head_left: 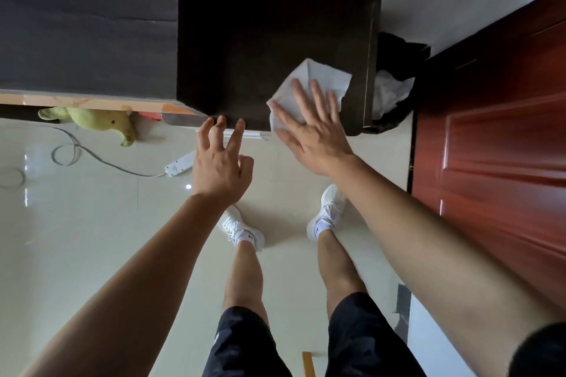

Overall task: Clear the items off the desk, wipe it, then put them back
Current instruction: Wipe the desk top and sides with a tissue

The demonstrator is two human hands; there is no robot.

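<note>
You will find no legible text, brand name, number or sign in the head view. The only markings are on the person's white socks: one small dark mark on the cuff of the left sock (248, 237) and one on the cuff of the right sock (321, 227). Each mark resembles a short angled stroke, but you cannot resolve it as a letter or a digit.

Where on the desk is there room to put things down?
The desk is bare behind the white cloth and left of it, up to its left edge. The near edge is crowded: right hand flat on the cloth, left hand touching the rim.
</note>
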